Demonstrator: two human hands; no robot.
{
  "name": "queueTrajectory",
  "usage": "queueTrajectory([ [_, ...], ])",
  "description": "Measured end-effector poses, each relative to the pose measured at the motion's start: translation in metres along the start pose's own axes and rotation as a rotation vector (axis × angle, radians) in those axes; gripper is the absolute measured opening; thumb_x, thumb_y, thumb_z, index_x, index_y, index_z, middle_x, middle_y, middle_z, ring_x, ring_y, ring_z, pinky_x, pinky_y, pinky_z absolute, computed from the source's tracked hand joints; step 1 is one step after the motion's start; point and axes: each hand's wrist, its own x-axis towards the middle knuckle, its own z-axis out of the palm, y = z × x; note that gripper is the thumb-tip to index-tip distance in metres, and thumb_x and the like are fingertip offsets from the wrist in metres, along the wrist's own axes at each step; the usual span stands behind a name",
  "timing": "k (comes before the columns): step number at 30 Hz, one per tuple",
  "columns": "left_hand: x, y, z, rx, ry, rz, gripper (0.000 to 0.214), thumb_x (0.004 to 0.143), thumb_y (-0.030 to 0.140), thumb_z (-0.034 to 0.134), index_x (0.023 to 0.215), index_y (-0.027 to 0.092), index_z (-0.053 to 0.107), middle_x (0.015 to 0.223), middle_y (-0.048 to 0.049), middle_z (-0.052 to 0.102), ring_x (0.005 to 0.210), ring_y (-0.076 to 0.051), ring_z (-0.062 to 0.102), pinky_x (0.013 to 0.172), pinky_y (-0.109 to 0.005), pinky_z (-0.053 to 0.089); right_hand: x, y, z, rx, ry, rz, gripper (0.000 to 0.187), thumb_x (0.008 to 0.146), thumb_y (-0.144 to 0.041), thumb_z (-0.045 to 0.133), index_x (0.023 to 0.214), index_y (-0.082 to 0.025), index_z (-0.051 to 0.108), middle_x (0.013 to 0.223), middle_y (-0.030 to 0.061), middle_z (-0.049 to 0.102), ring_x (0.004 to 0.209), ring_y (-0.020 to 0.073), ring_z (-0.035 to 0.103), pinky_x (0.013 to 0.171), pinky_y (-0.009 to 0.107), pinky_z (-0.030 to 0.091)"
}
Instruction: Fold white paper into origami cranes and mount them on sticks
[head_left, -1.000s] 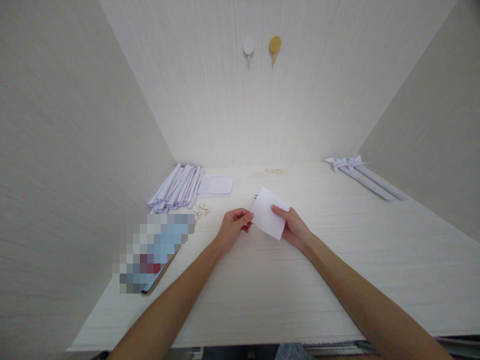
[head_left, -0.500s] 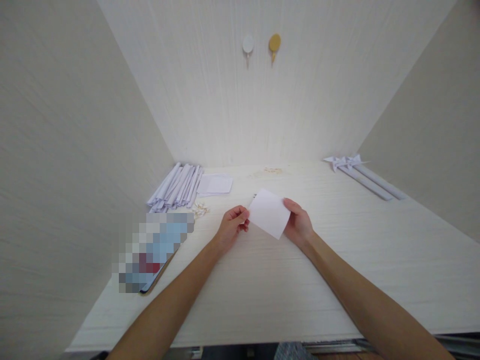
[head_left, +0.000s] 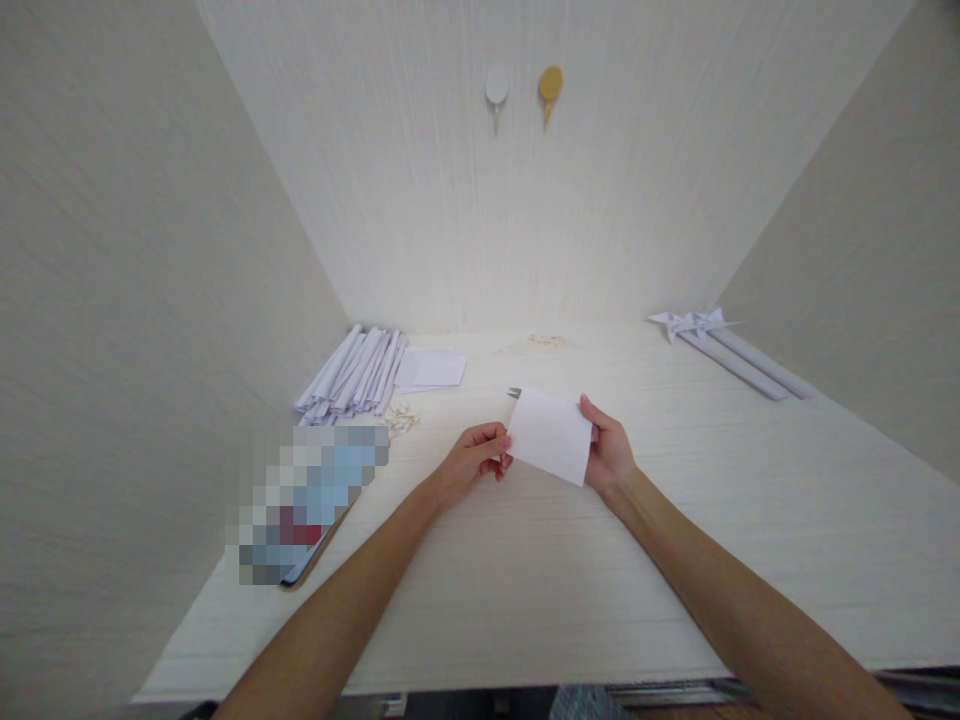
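Note:
A square sheet of white paper (head_left: 551,435) is held up over the white table between both hands. My left hand (head_left: 472,462) pinches its left edge between thumb and fingers. At the right edge, my right hand (head_left: 607,447) grips the sheet, its thumb along the upper right corner and the other fingers partly hidden behind the paper. Grey pointed metal tips (head_left: 514,393) poke out past the sheet's upper left corner; the rest of that object is hidden under the paper.
Rolled paper sticks (head_left: 352,370) lie piled at the back left, beside flat paper sheets (head_left: 430,368) and small whitish bits (head_left: 401,420). A blurred phone-like device (head_left: 315,510) leans at left. Two paper pinwheels (head_left: 694,324) on sticks lie back right. Hooks (head_left: 550,85) hang on the wall.
Both hands have moved slightly right and towards me with the paper. The sheet has turned a little, and more of the grey metal tips shows.

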Motion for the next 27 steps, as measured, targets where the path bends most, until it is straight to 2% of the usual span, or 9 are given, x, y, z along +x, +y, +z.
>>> queueTrajectory([
  [3,0.0,0.0,0.0,-0.014,-0.002,0.003,0.034,0.06,0.037,0.068,0.055,0.016,0.042,0.049,0.0041,0.048,0.044,-0.004,0.042,0.041,-0.016,0.035,0.0,-0.001,0.003,-0.02,0.014,0.029,0.03,0.063,-0.044,0.065,0.052,-0.02,0.051,0.046,-0.002,0.053,0.05,0.0158,0.052,0.058,0.033,0.045],
  [6,0.001,-0.001,0.0,-0.018,0.018,0.01,0.031,0.06,0.033,0.066,0.056,0.016,0.041,0.049,0.0041,0.048,0.045,-0.005,0.043,0.041,-0.016,0.035,0.0,-0.001,0.008,0.013,0.064,0.017,0.032,0.06,-0.046,0.067,0.053,-0.02,0.05,0.049,-0.0029,0.054,0.05,0.0146,0.052,0.056,0.031,0.045],
  [10,0.003,-0.002,0.001,0.009,0.073,0.026,0.026,0.059,0.03,0.063,0.056,0.017,0.042,0.05,0.0045,0.047,0.045,-0.006,0.044,0.039,-0.017,0.035,-0.001,0.004,0.015,-0.073,0.09,-0.033,0.027,0.05,-0.031,0.076,0.056,-0.019,0.053,0.051,-0.0045,0.055,0.049,0.0111,0.051,0.05,0.024,0.042],
  [14,0.007,-0.002,-0.002,0.097,0.398,0.192,0.019,0.06,0.029,0.06,0.057,0.016,0.046,0.054,0.0044,0.049,0.048,-0.006,0.045,0.042,-0.016,0.036,0.0,0.013,0.018,-0.231,0.08,-0.107,0.026,0.048,-0.022,0.077,0.069,-0.017,0.062,0.064,-0.0015,0.064,0.057,0.0116,0.056,0.053,0.023,0.045],
  [16,0.009,-0.001,-0.005,0.107,0.554,0.27,0.017,0.061,0.029,0.059,0.058,0.016,0.049,0.055,0.0048,0.049,0.051,-0.006,0.045,0.044,-0.016,0.037,0.001,0.016,0.017,-0.345,0.012,-0.116,0.025,0.049,-0.023,0.077,0.07,-0.016,0.064,0.065,-0.0004,0.065,0.056,0.0117,0.057,0.05,0.023,0.045],
  [18,0.009,0.0,-0.008,0.067,0.616,0.302,0.017,0.06,0.029,0.061,0.059,0.016,0.05,0.054,0.0054,0.049,0.051,-0.006,0.044,0.046,-0.016,0.036,0.002,0.019,0.017,-0.476,-0.069,-0.098,0.021,0.051,-0.024,0.076,0.067,-0.016,0.065,0.061,-0.0005,0.065,0.052,0.0112,0.056,0.045,0.021,0.044],
  [22,0.008,-0.002,-0.007,0.051,0.506,0.26,0.021,0.059,0.033,0.066,0.066,0.014,0.059,0.058,0.0024,0.057,0.053,-0.009,0.048,0.05,-0.021,0.038,0.003,0.023,0.017,-0.573,-0.13,-0.084,0.023,0.057,-0.027,0.072,0.075,-0.016,0.064,0.055,-0.0021,0.064,0.042,0.0098,0.055,0.038,0.02,0.044],
  [24,0.006,-0.004,-0.003,0.128,0.43,0.217,0.026,0.058,0.035,0.067,0.07,0.013,0.063,0.062,-0.0005,0.061,0.057,-0.012,0.052,0.054,-0.024,0.041,0.003,0.023,0.018,-0.563,-0.149,-0.101,0.026,0.06,-0.03,0.071,0.081,-0.017,0.062,0.053,-0.0027,0.063,0.038,0.0098,0.054,0.036,0.02,0.044],
  [27,0.003,-0.005,0.003,0.279,0.418,0.198,0.023,0.058,0.032,0.068,0.071,0.013,0.064,0.066,-0.0038,0.064,0.063,-0.017,0.055,0.059,-0.027,0.043,0.002,0.024,0.02,-0.55,-0.184,-0.096,0.025,0.061,-0.033,0.07,0.078,-0.017,0.063,0.055,-0.0025,0.063,0.041,0.01,0.056,0.038,0.02,0.046],
])
